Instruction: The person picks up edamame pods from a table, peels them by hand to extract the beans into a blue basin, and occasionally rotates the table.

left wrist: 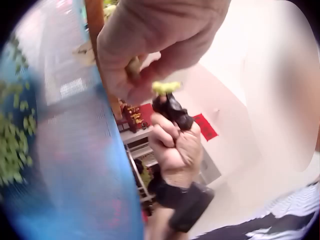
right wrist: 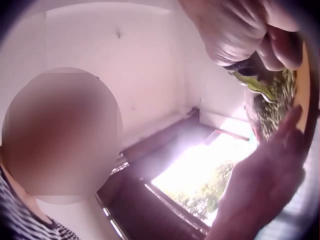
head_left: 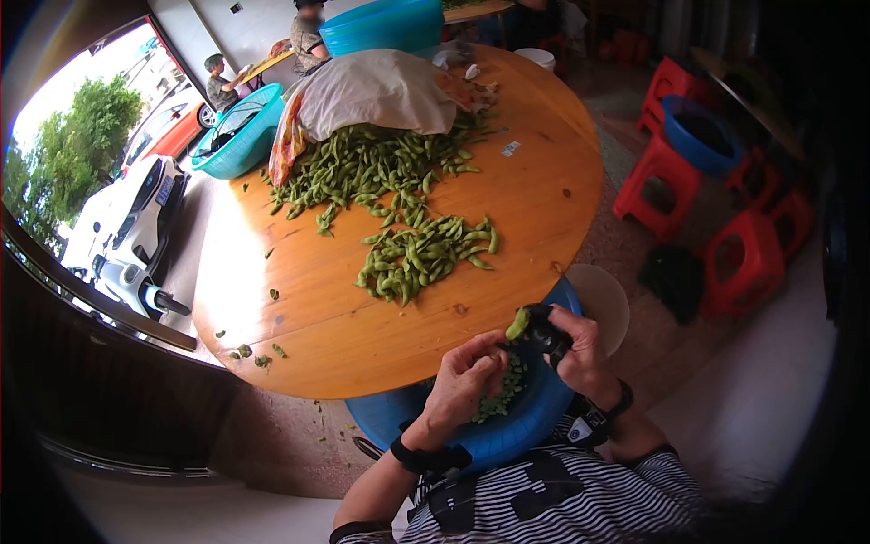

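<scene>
My right hand (head_left: 583, 349) pinches a green soybean pod (head_left: 517, 324) at its tips, with black covers (head_left: 547, 335) on the thumb and finger. The pod also shows in the right wrist view, sticking out under the knuckles. Close beside it is my left hand (head_left: 467, 381), fingers bent and thumb near the forefinger; I cannot tell whether something small lies between them. Both hands are above a blue basin (head_left: 381, 422) holding shelled green beans (head_left: 504, 394). A small heap of pods (head_left: 421, 254) lies on the round wooden table (head_left: 517, 231) ahead.
Behind the small heap is a larger pod pile (head_left: 349, 172), partly under a pale cloth (head_left: 372, 95). Scraps lie at the table's left edge. Red stools (head_left: 657, 181) and a blue tub (head_left: 698, 136) stand at right. A teal basket (head_left: 237, 136) and two people are beyond the table.
</scene>
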A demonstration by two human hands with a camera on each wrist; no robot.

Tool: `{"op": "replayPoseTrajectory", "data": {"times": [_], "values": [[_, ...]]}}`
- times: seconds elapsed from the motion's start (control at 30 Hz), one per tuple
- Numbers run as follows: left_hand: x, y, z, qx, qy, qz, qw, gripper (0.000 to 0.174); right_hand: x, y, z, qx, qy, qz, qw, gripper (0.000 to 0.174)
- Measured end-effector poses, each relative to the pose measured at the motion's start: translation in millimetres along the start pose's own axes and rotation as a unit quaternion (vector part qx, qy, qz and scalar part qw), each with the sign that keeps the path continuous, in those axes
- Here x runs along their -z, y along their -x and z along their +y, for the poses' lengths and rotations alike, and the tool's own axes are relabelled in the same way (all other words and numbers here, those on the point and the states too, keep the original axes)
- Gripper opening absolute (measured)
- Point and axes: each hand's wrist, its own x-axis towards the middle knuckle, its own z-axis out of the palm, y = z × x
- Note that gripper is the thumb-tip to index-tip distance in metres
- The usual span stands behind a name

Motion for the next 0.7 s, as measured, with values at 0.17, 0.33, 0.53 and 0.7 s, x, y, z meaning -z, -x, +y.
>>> {"op": "replayPoseTrajectory", "data": {"times": [0.17,0.33,0.53,0.7], "values": [[-6.6,-1.0,42.3,-0.098,-0.526,-0.15,0.831,0.014,84.2,12.8,-16.8,0.012,0.377,0.061,0.924,0.026],[3.4,-59.6,64.8,-0.311,-0.649,0.02,0.694,0.022,118.2,26.9,11.4,-0.099,0.457,0.081,0.88,0.035],[11.9,-103.2,66.3,-0.328,-0.781,0.038,0.53,0.022,85.8,12.5,-11.1,-0.007,0.424,0.108,0.899,0.037],[0.2,-83.4,69.6,-0.354,-0.689,0.054,0.63,0.01,59.9,-2.7,10.0,0.067,0.246,0.017,0.967,0.045]]}}
